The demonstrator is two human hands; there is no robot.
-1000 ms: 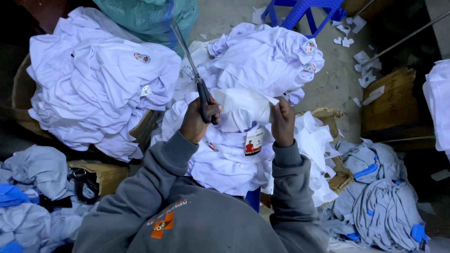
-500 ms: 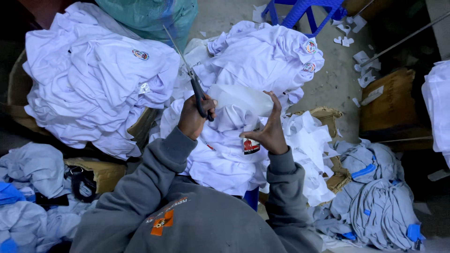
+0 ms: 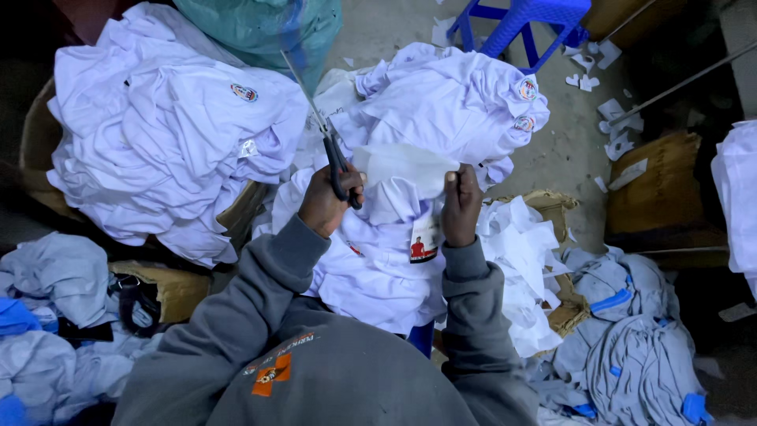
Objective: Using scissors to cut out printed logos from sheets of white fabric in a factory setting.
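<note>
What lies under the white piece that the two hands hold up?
Under the white piece lies a white shirt with a hanging tag, on more white garments. Whatever supports that heap is covered.

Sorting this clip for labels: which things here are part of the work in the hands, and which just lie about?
In hand: scissors in left hand; white piece in right hand; white shirt beneath.
Lying about: blue stool, grey garments, green sack.
</note>
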